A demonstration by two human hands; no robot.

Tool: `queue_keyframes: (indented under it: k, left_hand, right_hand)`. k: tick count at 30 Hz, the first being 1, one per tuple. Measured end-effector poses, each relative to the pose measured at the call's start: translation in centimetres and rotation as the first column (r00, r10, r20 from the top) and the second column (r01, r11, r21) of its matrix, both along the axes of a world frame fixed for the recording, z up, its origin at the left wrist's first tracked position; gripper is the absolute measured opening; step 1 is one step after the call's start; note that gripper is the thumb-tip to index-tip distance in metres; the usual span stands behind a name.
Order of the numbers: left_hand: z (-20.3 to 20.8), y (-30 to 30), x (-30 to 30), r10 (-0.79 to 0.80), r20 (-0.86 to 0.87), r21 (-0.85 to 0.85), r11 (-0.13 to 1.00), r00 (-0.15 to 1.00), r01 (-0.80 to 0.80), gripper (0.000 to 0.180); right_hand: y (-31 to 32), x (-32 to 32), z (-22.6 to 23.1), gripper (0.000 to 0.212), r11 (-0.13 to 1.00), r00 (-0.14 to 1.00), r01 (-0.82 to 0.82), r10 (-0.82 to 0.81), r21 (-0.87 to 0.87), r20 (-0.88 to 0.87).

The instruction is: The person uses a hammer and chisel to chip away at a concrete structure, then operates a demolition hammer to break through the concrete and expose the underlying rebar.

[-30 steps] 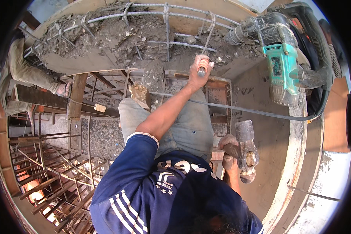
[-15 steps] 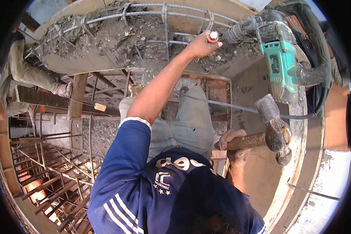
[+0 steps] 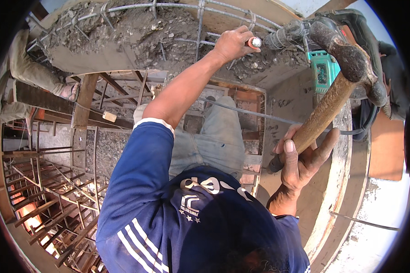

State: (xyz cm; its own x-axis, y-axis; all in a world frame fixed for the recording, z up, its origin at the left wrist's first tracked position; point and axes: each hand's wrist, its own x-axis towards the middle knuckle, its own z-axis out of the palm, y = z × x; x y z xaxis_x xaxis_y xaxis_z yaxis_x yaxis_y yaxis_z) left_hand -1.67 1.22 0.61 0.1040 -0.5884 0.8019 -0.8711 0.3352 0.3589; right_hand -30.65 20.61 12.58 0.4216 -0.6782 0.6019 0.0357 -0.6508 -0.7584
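My left hand point(image 3: 231, 44) is closed round a chisel point(image 3: 255, 42) with an orange collar and a bright, worn metal end facing up. Its lower part is hidden behind my fingers, over the broken concrete point(image 3: 250, 63). My right hand point(image 3: 300, 170) holds a hammer point(image 3: 325, 113) by its wooden handle, thumb on the near side, with some fingers loosely stretched out. The heavy, rusty hammer head is raised at the upper right and covers part of a teal demolition hammer drill point(image 3: 322, 73) lying behind it.
Bent steel rebar point(image 3: 132, 6) runs along the chipped concrete beam. A grey cable point(image 3: 255, 115) crosses below my left arm. At left, another person's foot point(image 3: 71, 91) rests by a wooden plank point(image 3: 84, 102), above an open drop with timber scaffolding point(image 3: 54, 200).
My right hand has raised the hammer up and to the right, and its fingers have loosened on the handle. My left hand has stayed at almost the same spot with the chisel.
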Motion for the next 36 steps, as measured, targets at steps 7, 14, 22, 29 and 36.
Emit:
queue_keyframes:
  k: [7, 14, 22, 29, 36]
  left_hand:
    - [1.0, -0.8, -0.3, 0.069, -0.032, -0.054, 0.996, 0.997, -0.070, 0.054]
    - [0.3, -0.7, -0.2, 0.051, -0.055, -0.020, 0.998, 0.997, -0.053, 0.053]
    - [0.0, -0.6, -0.2, -0.003, -0.075, -0.083, 0.997, 0.997, -0.003, 0.049]
    - [-1.7, -1.4, -0.1, -0.050, -0.113, 0.034, 0.998, 0.992, 0.054, 0.051]
    - [-1.1, 0.0, 0.5, -0.034, -0.140, 0.025, 0.999, 0.990, 0.038, 0.049]
  right_hand:
    - [-0.2, 2.7, 4.7, 0.081, 0.994, 0.994, 0.090, -0.086, -0.066, 0.062]
    - [-0.9, 3.0, 6.3, 0.075, 0.991, 0.991, 0.104, -0.095, -0.083, 0.096]
    - [-3.8, 4.0, 2.5, 0.082, 0.829, 0.981, 0.193, -0.169, -0.526, 0.094]
    - [-5.6, 5.6, -3.0, 0.068, 0.982, 0.792, 0.158, -0.190, -0.107, -0.580]
    - [-1.1, 5.2, 5.5, 0.069, 0.959, 0.944, 0.142, -0.057, -0.245, 0.324]
